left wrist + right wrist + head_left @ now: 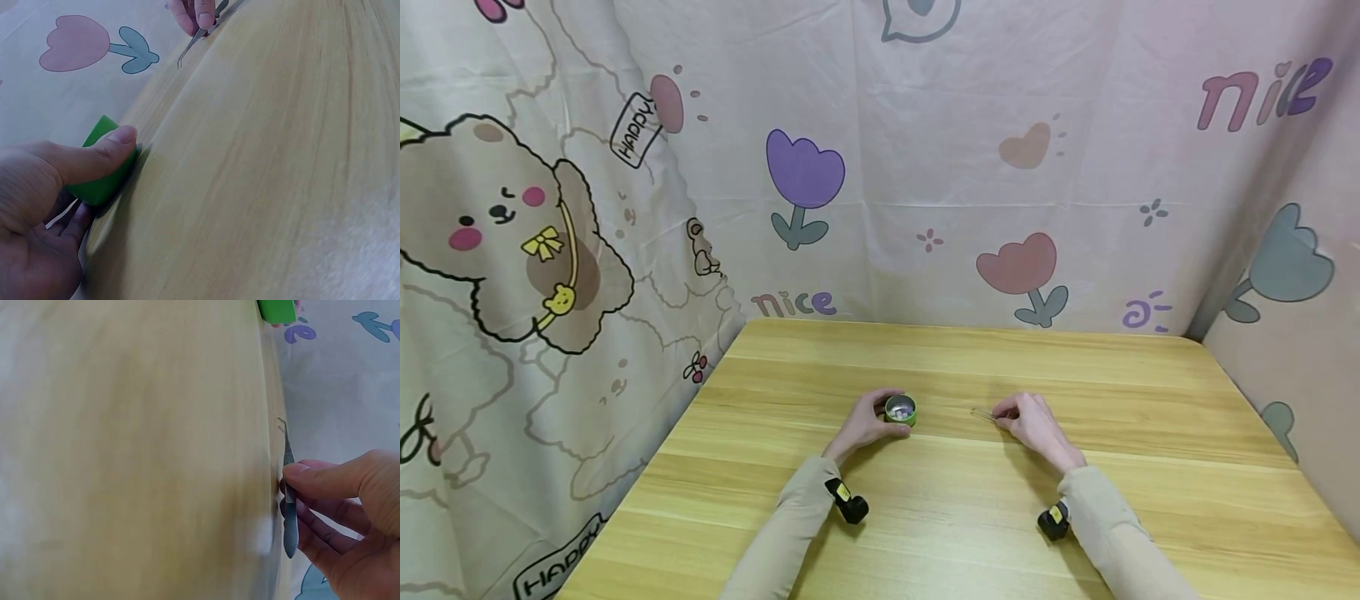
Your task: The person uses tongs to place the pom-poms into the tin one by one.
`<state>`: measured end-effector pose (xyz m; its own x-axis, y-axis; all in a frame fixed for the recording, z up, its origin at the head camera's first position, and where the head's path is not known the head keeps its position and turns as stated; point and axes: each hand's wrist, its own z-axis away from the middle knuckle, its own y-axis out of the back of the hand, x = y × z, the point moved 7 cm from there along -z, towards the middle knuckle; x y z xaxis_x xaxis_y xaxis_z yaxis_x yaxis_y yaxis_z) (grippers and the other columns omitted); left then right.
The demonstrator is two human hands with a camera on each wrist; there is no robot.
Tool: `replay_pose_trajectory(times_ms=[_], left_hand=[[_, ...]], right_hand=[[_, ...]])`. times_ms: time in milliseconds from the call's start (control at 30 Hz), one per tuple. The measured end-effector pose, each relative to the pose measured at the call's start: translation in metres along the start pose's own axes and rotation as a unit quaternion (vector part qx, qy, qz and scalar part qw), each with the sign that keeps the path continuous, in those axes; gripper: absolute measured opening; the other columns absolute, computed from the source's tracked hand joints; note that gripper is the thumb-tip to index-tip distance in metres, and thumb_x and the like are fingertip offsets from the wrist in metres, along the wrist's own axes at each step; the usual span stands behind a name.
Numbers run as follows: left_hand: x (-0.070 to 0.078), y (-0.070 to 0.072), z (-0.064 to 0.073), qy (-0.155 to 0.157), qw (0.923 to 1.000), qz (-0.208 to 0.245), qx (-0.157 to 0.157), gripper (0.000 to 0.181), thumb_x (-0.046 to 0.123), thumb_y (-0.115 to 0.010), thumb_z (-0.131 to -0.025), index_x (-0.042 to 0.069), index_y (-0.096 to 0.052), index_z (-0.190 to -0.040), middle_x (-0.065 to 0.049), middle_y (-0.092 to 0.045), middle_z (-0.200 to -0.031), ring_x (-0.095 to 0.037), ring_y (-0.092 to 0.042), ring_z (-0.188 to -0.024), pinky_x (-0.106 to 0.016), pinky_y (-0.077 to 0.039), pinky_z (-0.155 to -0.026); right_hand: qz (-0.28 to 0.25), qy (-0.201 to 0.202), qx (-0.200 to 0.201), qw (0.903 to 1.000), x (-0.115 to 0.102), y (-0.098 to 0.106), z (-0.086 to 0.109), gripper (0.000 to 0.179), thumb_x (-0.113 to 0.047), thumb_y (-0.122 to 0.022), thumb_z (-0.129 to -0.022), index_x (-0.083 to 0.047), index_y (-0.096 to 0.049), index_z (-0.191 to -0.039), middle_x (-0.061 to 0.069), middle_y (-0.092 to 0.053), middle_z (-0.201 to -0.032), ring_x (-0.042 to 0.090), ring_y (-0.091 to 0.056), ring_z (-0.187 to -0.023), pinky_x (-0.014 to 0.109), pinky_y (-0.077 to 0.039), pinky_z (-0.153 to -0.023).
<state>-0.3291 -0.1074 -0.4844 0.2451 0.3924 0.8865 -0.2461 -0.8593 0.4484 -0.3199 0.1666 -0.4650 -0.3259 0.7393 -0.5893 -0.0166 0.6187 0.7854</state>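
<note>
A small round green tin point(900, 410) stands upright on the wooden table, with several small pale pieces lying inside it. My left hand point(872, 419) grips it from the left, thumb on the near side and fingers round the far side. In the left wrist view the thumb presses along the green wall of the tin point(106, 184). To the right, my right hand point(1030, 422) pinches a pair of metal tweezers point(289, 494) between thumb and fingers. Their bent tips are slightly apart and point left, towards the tin, with nothing between them.
The wooden table point(925, 517) has its far edge against a printed curtain point(910, 167), which also hangs along the left and right sides. Black wrist cameras are strapped to both sleeves, the left camera point(850, 504) and the right camera point(1054, 521).
</note>
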Motion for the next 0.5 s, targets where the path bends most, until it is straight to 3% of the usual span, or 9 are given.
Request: replay_pose_trajectory(times_ms=[333,433,500], left_hand=[[0.000,-0.001,-0.001,-0.010,0.9999,-0.008,0.001,0.067,0.005,-0.087,-0.075,-0.003,-0.057,-0.135,-0.024,-0.065,-0.129,-0.039,-0.064,-0.118,-0.049,-0.053,-0.105],[0.000,0.001,0.001,-0.016,0.9997,-0.019,-0.006,0.072,0.008,-0.088,-0.076,-0.004,-0.054,-0.138,-0.023,-0.063,-0.133,-0.039,-0.063,-0.121,-0.050,-0.050,-0.108],[0.000,0.003,0.002,-0.014,0.9995,-0.025,-0.010,0.077,0.010,-0.088,-0.076,-0.003,-0.051,-0.142,-0.022,-0.060,-0.139,-0.039,-0.060,-0.125,-0.052,-0.048,-0.111]], right_hand=[[-0.018,-0.012,0.007,0.9997,0.004,0.003,0.000,0.013,0.002,-0.075,-0.081,0.000,-0.076,-0.094,0.009,-0.075,-0.084,0.013,-0.064,-0.075,0.024,-0.053,-0.068],[-0.025,-0.017,0.017,0.9994,0.005,0.007,0.001,0.018,-0.004,-0.076,-0.084,0.003,-0.075,-0.100,0.013,-0.075,-0.090,0.020,-0.067,-0.080,0.033,-0.057,-0.073],[-0.024,-0.017,0.026,0.9992,0.008,0.012,0.003,0.027,-0.009,-0.076,-0.086,0.005,-0.072,-0.109,0.020,-0.075,-0.101,0.032,-0.070,-0.090,0.044,-0.059,-0.083]])
